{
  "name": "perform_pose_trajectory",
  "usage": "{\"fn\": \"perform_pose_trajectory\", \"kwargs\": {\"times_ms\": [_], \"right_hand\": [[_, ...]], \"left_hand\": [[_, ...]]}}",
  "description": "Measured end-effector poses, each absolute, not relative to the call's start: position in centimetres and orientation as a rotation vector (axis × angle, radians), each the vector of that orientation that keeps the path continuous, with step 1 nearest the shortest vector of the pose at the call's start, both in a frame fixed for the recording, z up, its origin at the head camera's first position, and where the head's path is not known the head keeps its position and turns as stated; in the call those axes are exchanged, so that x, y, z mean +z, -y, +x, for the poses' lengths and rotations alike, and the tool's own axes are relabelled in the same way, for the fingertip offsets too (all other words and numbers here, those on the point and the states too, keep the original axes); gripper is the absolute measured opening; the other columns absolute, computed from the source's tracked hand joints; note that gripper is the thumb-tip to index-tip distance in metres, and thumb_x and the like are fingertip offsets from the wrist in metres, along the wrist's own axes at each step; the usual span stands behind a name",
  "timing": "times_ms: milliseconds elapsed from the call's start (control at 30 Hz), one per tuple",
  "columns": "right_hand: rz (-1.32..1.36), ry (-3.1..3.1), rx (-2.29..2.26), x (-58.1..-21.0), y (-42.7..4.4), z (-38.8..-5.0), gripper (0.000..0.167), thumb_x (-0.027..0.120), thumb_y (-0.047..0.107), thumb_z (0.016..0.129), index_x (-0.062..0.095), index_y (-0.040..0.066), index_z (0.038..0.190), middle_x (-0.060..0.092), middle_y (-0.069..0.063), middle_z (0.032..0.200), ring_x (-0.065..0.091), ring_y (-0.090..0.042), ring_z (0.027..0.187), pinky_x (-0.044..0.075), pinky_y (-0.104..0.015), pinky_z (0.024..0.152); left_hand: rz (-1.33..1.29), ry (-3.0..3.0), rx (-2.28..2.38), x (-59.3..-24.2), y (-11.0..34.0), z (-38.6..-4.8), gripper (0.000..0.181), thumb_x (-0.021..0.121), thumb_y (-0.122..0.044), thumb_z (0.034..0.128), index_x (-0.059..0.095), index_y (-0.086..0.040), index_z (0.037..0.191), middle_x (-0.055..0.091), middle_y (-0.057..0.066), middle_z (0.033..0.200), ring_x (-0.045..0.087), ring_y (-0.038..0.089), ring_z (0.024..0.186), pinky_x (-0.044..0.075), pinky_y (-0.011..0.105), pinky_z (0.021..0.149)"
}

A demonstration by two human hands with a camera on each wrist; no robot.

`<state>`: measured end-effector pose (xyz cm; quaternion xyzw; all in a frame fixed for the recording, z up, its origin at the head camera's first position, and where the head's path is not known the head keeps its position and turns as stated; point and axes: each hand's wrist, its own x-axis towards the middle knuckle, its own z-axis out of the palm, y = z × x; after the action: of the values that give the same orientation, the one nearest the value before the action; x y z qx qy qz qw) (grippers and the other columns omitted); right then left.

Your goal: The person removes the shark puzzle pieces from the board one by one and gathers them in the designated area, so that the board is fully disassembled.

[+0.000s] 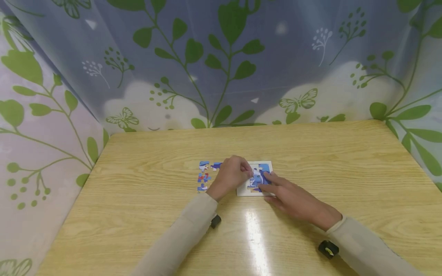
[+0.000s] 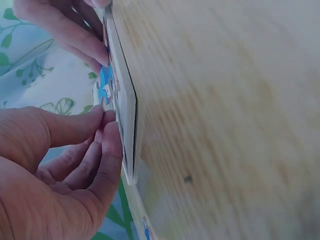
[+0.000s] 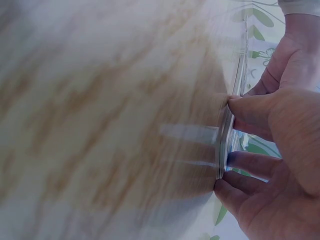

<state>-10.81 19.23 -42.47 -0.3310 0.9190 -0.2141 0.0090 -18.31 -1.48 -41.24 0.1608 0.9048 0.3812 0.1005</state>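
The left hand (image 1: 230, 176) is pinching a small puzzle piece (image 2: 103, 101) between thumb and forefinger, just over the left part of the puzzle tray (image 1: 243, 190); most of that piece is being hidden by the fingertips. The tray is lying flat on the wooden bench (image 1: 145, 222), its white border showing along the near and left sides, and blue-and-white fitted pieces (image 1: 258, 178) are filling its right part. The right hand (image 1: 293, 197) is reaching in from the right with its fingers extended and unclenched, two of them resting on the picture and the thumb touching the near edge. Loose pieces (image 1: 204, 177) are lying on the bench to the left of the tray, some partly covered by the left hand. Beige sleeves (image 1: 183, 230) are covering both forearms, and a leaf-patterned curtain (image 1: 172, 76) is hanging behind the bench.
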Motion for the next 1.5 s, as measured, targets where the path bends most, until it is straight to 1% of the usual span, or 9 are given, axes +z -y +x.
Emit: {"fn": "perform_pose_trajectory", "kwargs": {"times_ms": [267, 467, 667, 733, 933, 1033, 1200, 1300, 1500], "right_hand": [[-1.044, -2.886, -0.677, -42.4, -19.2, -10.7, 0.036, 0.067, 0.009, 0.098, 0.064, -0.005, 0.131, 0.043, -0.037, 0.146, 0.044, -0.052, 0.133, 0.043, -0.056, 0.104], [-1.037, -2.893, -0.676, -42.5, -19.2, -10.7, 0.038, 0.068, 0.01, 0.097, 0.063, -0.005, 0.132, 0.042, -0.036, 0.146, 0.044, -0.051, 0.134, 0.042, -0.056, 0.104], [-1.04, -2.892, -0.685, -42.6, -19.3, -10.7, 0.038, 0.068, 0.009, 0.097, 0.063, -0.004, 0.132, 0.042, -0.036, 0.147, 0.044, -0.05, 0.134, 0.041, -0.056, 0.105], [-1.041, -2.89, -0.687, -42.5, -19.3, -10.7, 0.037, 0.068, 0.009, 0.098, 0.063, -0.004, 0.132, 0.043, -0.035, 0.147, 0.044, -0.05, 0.135, 0.041, -0.056, 0.106], [-1.03, -2.883, -0.688, -42.3, -19.3, -10.6, 0.037, 0.067, 0.01, 0.098, 0.063, -0.004, 0.133, 0.043, -0.034, 0.148, 0.044, -0.049, 0.136, 0.041, -0.055, 0.106], [-1.015, -2.881, -0.685, -42.4, -19.2, -10.7, 0.038, 0.067, 0.011, 0.098, 0.062, -0.004, 0.133, 0.042, -0.034, 0.148, 0.043, -0.049, 0.136, 0.041, -0.055, 0.106], [-1.01, -2.88, -0.683, -42.5, -19.2, -10.8, 0.04, 0.068, 0.012, 0.098, 0.062, -0.005, 0.133, 0.041, -0.034, 0.148, 0.043, -0.049, 0.136, 0.041, -0.055, 0.107], [-1.019, -2.882, -0.684, -42.6, -19.2, -10.7, 0.04, 0.068, 0.012, 0.098, 0.062, -0.005, 0.133, 0.042, -0.034, 0.148, 0.043, -0.049, 0.136, 0.041, -0.054, 0.106], [-1.035, -2.891, -0.693, -42.4, -19.2, -10.6, 0.039, 0.069, 0.01, 0.097, 0.063, -0.005, 0.132, 0.043, -0.035, 0.147, 0.044, -0.049, 0.135, 0.042, -0.055, 0.105]], "left_hand": [[0.394, -2.633, 1.22, -41.0, 2.6, -18.2, 0.005, 0.074, -0.012, 0.0926, 0.074, -0.01, 0.088, 0.067, -0.001, 0.082, 0.062, 0.015, 0.077, 0.052, 0.029, 0.067], [0.353, -2.658, 1.216, -40.6, 4.5, -18.5, 0.005, 0.073, -0.012, 0.0923, 0.073, -0.012, 0.087, 0.068, -0.001, 0.08, 0.062, 0.016, 0.075, 0.051, 0.031, 0.066], [0.276, -2.679, 1.224, -39.8, 6.7, -18.6, 0.004, 0.074, -0.011, 0.092, 0.074, -0.008, 0.09, 0.068, 0.001, 0.084, 0.063, 0.018, 0.08, 0.053, 0.034, 0.072], [0.259, -2.69, 1.214, -39.6, 7.4, -18.6, 0.004, 0.074, -0.012, 0.0923, 0.074, -0.008, 0.091, 0.069, 0.002, 0.086, 0.064, 0.019, 0.081, 0.054, 0.035, 0.073], [0.168, -2.691, 1.196, -39.6, 9.2, -18.4, 0.006, 0.073, -0.016, 0.094, 0.073, -0.01, 0.093, 0.068, 0.003, 0.089, 0.064, 0.02, 0.081, 0.055, 0.034, 0.07], [0.152, -2.692, 1.201, -39.6, 9.8, -18.3, 0.006, 0.073, -0.016, 0.0939, 0.073, -0.01, 0.093, 0.068, 0.004, 0.088, 0.064, 0.02, 0.079, 0.054, 0.033, 0.067], [0.149, -2.695, 1.199, -39.7, 10.8, -18.1, 0.006, 0.075, -0.014, 0.0922, 0.073, -0.008, 0.092, 0.069, 0.005, 0.086, 0.064, 0.019, 0.074, 0.054, 0.032, 0.063], [0.14, -2.71, 1.174, -39.8, 11.0, -18.1, 0.005, 0.076, -0.012, 0.0908, 0.074, -0.008, 0.092, 0.069, 0.005, 0.085, 0.064, 0.019, 0.073, 0.054, 0.031, 0.064], [0.141, -2.75, 1.12, -40.3, 11.0, -18.0, 0.005, 0.078, -0.01, 0.0889, 0.075, -0.006, 0.089, 0.069, 0.003, 0.08, 0.063, 0.017, 0.069, 0.052, 0.029, 0.061]]}}
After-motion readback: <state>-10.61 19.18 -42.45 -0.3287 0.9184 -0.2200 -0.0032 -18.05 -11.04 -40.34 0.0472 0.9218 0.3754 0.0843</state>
